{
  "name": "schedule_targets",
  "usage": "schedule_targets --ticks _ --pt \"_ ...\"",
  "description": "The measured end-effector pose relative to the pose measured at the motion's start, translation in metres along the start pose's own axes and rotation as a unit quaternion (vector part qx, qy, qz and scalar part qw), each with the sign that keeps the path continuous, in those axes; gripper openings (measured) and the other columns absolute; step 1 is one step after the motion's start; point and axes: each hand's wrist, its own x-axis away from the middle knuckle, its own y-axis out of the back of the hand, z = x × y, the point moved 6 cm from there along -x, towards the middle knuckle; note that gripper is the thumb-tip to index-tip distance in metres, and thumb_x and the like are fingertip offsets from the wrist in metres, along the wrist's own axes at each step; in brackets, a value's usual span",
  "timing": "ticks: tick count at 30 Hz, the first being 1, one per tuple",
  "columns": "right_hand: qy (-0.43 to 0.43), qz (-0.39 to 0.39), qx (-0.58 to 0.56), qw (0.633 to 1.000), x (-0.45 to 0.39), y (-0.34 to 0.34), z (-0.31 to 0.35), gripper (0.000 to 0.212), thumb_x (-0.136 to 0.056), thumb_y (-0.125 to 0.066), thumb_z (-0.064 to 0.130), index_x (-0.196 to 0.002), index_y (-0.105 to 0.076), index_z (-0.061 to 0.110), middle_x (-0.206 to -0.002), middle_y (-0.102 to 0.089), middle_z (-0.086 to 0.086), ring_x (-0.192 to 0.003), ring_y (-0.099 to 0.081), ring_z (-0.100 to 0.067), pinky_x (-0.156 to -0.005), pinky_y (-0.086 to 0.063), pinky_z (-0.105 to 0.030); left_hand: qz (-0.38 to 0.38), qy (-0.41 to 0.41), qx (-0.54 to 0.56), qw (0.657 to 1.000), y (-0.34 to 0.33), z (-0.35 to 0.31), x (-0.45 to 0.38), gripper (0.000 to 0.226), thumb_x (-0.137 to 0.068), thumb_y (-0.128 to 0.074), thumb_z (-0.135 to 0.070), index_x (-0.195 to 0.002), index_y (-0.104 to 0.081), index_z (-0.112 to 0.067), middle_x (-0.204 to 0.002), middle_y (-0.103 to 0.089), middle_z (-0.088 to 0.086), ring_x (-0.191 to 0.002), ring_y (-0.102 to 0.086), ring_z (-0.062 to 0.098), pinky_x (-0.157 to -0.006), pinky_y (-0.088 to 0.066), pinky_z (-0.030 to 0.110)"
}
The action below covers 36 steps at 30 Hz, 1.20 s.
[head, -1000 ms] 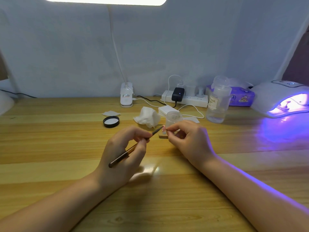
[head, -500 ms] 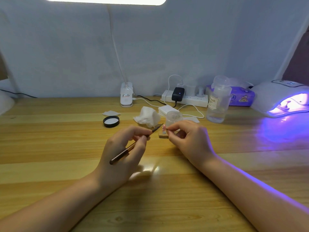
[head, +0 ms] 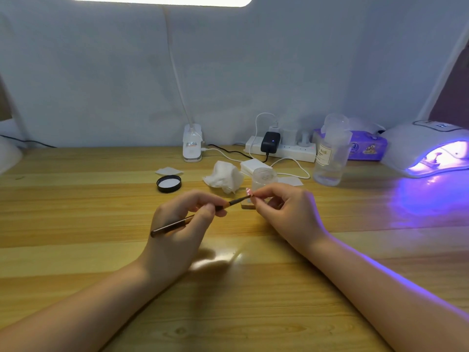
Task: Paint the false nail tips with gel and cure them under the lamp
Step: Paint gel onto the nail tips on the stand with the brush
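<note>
Item: brush [head: 200,216], dark handle, gripped in the left hand [head: 182,224] between thumb and fingers; bristle end laid against the nail tip [head: 248,192]. A moment earlier the brush end stood just short of the tip; contact is now made, so a gel stroke is judged to be under way.

Item: nail tip, small, pinkish, pinched at the fingertips of the right hand [head: 286,214], held above the wooden table [head: 76,250], just in front of a clear jar [head: 264,177].

Item: curing lamp [head: 429,151], far right, lit violet, well apart from the hands. Curing of this tip is not yet done.

Also present: black lid [head: 169,183], crumpled tissue [head: 224,177], clear bottle [head: 330,158], power strip [head: 281,148].
</note>
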Motion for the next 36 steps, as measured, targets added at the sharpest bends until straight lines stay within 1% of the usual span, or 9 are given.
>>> schedule_targets --ticks 3,6,8,13,19,24,28,33,36 --pt "-0.019 0.016 -0.042 0.999 0.0 0.0 -0.001 0.01 -0.083 -0.072 0.011 -0.091 -0.076 0.016 -0.066 -0.067 -0.004 -0.059 -0.056 -0.019 -0.058 -0.047 -0.026 -0.009 0.031 0.026 0.999 0.0 0.009 -0.002 0.019 -0.088 -0.055 -0.017 -0.094 -0.072 -0.012 -0.087 -0.074 0.004 -0.088 -0.07 0.013 -0.078 -0.053 0.022" --pt "-0.04 0.021 -0.094 0.995 0.0 0.0 -0.002 0.008 -0.083 -0.072 0.011 -0.089 -0.076 0.014 -0.068 -0.065 -0.019 -0.062 -0.06 -0.029 -0.06 -0.051 -0.028 -0.017 0.038 0.028 0.999 0.001 0.014 -0.003 0.022 -0.089 -0.053 -0.018 -0.099 -0.071 -0.011 -0.09 -0.074 0.003 -0.09 -0.07 0.013 -0.077 -0.052 0.022" --pt "-0.052 0.024 -0.109 0.992 0.0 -0.001 -0.002 0.007 -0.083 -0.072 0.012 -0.089 -0.075 0.015 -0.068 -0.067 -0.018 -0.06 -0.062 -0.022 -0.063 -0.054 -0.03 -0.023 0.039 0.034 0.998 0.002 0.015 -0.003 0.021 -0.09 -0.053 -0.019 -0.101 -0.071 -0.012 -0.092 -0.074 0.002 -0.091 -0.07 0.014 -0.077 -0.052 0.021" --pt "-0.08 0.018 -0.153 0.985 0.0 -0.001 -0.005 0.007 -0.082 -0.074 0.013 -0.089 -0.076 0.014 -0.073 -0.072 -0.006 -0.06 -0.065 -0.008 -0.06 -0.054 -0.019 -0.022 0.031 0.05 0.998 0.001 0.014 -0.002 0.021 -0.091 -0.053 -0.017 -0.102 -0.07 -0.011 -0.093 -0.074 0.003 -0.092 -0.07 0.014 -0.078 -0.052 0.02" --pt "-0.095 0.01 -0.163 0.982 0.0 -0.001 -0.006 0.009 -0.082 -0.073 0.012 -0.09 -0.076 0.011 -0.079 -0.073 -0.009 -0.062 -0.065 -0.014 -0.062 -0.057 -0.026 -0.003 0.031 0.071 0.997 -0.003 0.012 -0.001 0.023 -0.09 -0.054 -0.016 -0.102 -0.07 -0.005 -0.091 -0.074 0.009 -0.092 -0.07 0.016 -0.079 -0.05 0.021" --pt "-0.097 0.01 -0.161 0.982 0.0 0.0 -0.006 0.011 -0.082 -0.073 0.011 -0.093 -0.075 0.009 -0.08 -0.073 -0.01 -0.064 -0.067 -0.015 -0.064 -0.058 -0.028 0.013 0.026 0.09 0.995 -0.004 0.007 0.0 0.026 -0.086 -0.058 -0.026 -0.098 -0.071 -0.007 -0.089 -0.075 0.009 -0.09 -0.07 0.019 -0.08 -0.052 0.025" --pt "-0.098 0.008 -0.153 0.983 0.0 -0.001 -0.008 0.012 -0.083 -0.072 0.012 -0.093 -0.074 0.007 -0.082 -0.072 -0.013 -0.069 -0.068 -0.024 -0.068 -0.059 -0.036 0.003 0.013 0.08 0.997 -0.001 0.005 -0.001 0.029 -0.086 -0.053 -0.031 -0.097 -0.071 -0.011 -0.09 -0.075 0.007 -0.089 -0.07 0.017 -0.079 -0.052 0.025" --pt "-0.1 0.011 -0.168 0.981 -0.001 -0.001 -0.007 0.01 -0.082 -0.073 0.011 -0.091 -0.074 0.007 -0.082 -0.073 -0.012 -0.065 -0.068 -0.017 -0.062 -0.057 -0.024 -0.01 0.033 0.055 0.998 -0.001 0.014 -0.004 0.022 -0.09 -0.055 -0.019 -0.099 -0.071 -0.008 -0.09 -0.075 0.005 -0.09 -0.07 0.013 -0.078 -0.052 0.022" --pt "-0.1 0.019 -0.173 0.98 -0.001 -0.002 -0.007 0.01 -0.082 -0.073 0.01 -0.092 -0.074 0.008 -0.082 -0.074 -0.009 -0.066 -0.068 -0.016 -0.062 -0.056 -0.022 -0.018 0.037 0.054 0.998 -0.001 0.016 -0.004 0.023 -0.091 -0.053 -0.017 -0.101 -0.071 -0.008 -0.092 -0.075 0.005 -0.091 -0.07 0.012 -0.078 -0.052 0.022"
